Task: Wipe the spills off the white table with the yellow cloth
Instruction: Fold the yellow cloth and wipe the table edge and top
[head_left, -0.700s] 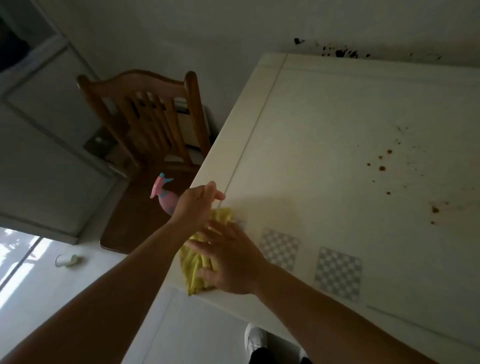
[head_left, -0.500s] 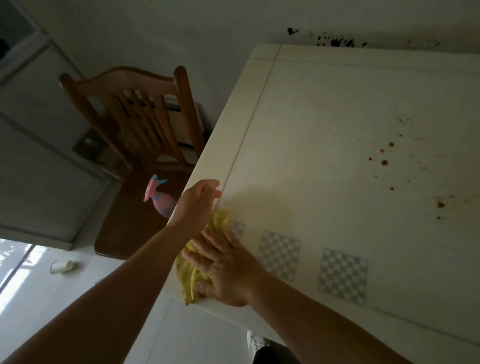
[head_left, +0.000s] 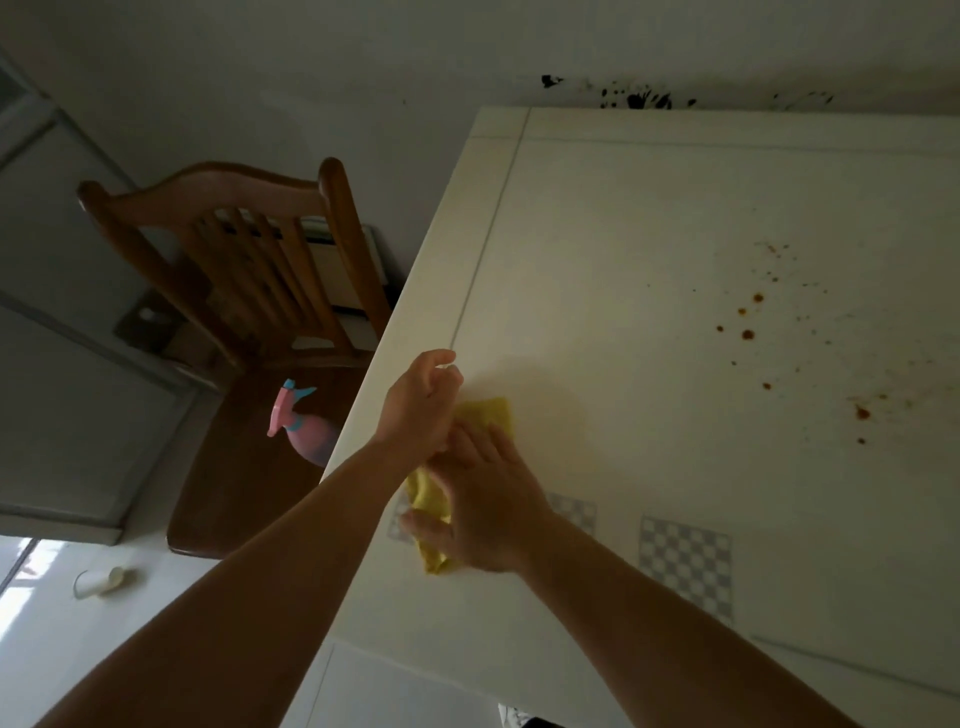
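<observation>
The yellow cloth (head_left: 488, 415) lies folded near the left edge of the white table (head_left: 649, 218). My right hand (head_left: 488, 504) rests flat on top of it, fingers spread, covering its middle. My left hand (head_left: 421, 402) sits at the cloth's far end with fingers curled; whether it pinches the cloth is hidden. Brown spill spots (head_left: 748, 333) and a reddish smear (head_left: 862, 413) dot the table to the right, well apart from the cloth.
A wooden chair (head_left: 249, 260) stands left of the table with a pink spray bottle (head_left: 306, 431) on its seat. Black splatter (head_left: 636, 98) marks the wall behind the table. A white cup (head_left: 98, 582) lies on the floor. Grey checkered squares (head_left: 683, 564) are printed near the table's front edge.
Both hands and the cloth have shifted a little farther onto the table, away from its left edge. The view has tilted slightly.
</observation>
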